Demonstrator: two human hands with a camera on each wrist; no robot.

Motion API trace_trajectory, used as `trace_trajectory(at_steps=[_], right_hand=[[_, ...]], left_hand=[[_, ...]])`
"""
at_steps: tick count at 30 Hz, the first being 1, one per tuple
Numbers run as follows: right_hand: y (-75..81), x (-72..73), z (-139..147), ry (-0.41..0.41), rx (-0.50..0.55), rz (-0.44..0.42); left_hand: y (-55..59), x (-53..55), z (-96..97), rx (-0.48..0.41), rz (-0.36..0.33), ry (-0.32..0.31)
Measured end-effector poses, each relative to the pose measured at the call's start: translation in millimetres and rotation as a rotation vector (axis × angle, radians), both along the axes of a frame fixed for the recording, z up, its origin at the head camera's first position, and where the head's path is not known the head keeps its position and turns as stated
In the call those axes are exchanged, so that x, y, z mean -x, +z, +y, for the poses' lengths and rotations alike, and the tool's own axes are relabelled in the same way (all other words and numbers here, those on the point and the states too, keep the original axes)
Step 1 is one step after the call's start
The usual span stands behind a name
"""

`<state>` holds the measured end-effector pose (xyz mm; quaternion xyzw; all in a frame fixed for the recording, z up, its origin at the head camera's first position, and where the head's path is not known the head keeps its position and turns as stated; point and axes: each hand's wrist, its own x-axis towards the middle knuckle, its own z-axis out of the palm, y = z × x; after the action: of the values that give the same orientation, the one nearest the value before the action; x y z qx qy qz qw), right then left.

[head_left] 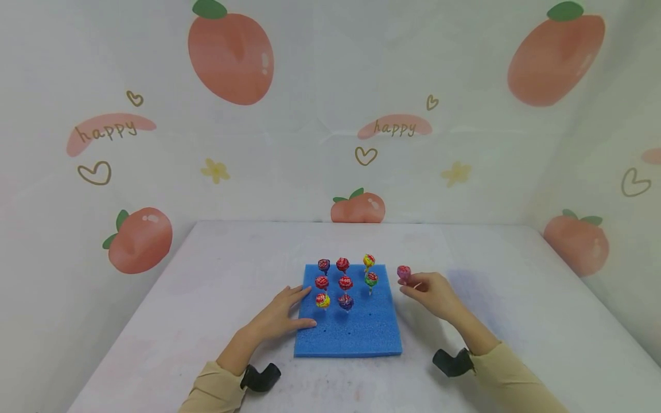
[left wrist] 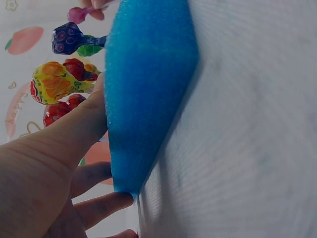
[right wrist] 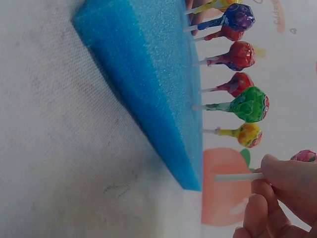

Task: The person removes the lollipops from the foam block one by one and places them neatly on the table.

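A blue foam block [head_left: 347,341] lies flat on the table with several wrapped lollipops standing upright in it. Their wrappers are red, yellow, green and dark purple, among them a green lollipop [right wrist: 250,104] and a yellow lollipop [left wrist: 52,82]. My left hand [head_left: 281,314] rests against the block's left side, fingers spread and mostly straight, the thumb over the top edge. Off the block's right far side, my right hand [head_left: 431,292] pinches a pink lollipop [head_left: 404,272] by its white stick [right wrist: 237,177]. The stick's bare end points down and touches nothing.
Small dark holes dot the near part of the foam. A white table [head_left: 227,258] surrounds the block, backed by a white cloth [head_left: 310,155] printed with peaches, hearts and flowers. Black straps with dark mounts [head_left: 260,378] sit at both wrists.
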<state>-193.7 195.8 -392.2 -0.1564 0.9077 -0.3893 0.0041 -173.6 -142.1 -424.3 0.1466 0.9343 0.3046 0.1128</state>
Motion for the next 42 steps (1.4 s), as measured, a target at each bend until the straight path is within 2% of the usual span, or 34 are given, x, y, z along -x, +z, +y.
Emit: trace_trajectory(at_steps=[8, 15, 29, 36, 42], right_hand=[[-5.6, 1.8, 0.6, -0.059, -0.009, -0.006], [-9.9, 4.3, -1.8, -0.12, -0.007, -0.052], [-20.5, 12.3, -2.5, -0.123, -0.003, -0.085], [-20.8, 12.9, -5.0, -0.139, 0.006, -0.155], [-22.3, 14.2, -6.0, -0.145, 0.0, -0.181]], left_hand=[[-0.2, 0.1, 0.4, 0.002, 0.002, 0.003], [0.9, -0.4, 0.8, 0.002, 0.0, 0.005], [2.5, -0.9, 0.7, 0.002, 0.015, -0.006], [2.7, -1.3, 0.4, -0.003, 0.002, -0.003], [2.8, -1.1, 0.6, -0.006, 0.0, -0.002]])
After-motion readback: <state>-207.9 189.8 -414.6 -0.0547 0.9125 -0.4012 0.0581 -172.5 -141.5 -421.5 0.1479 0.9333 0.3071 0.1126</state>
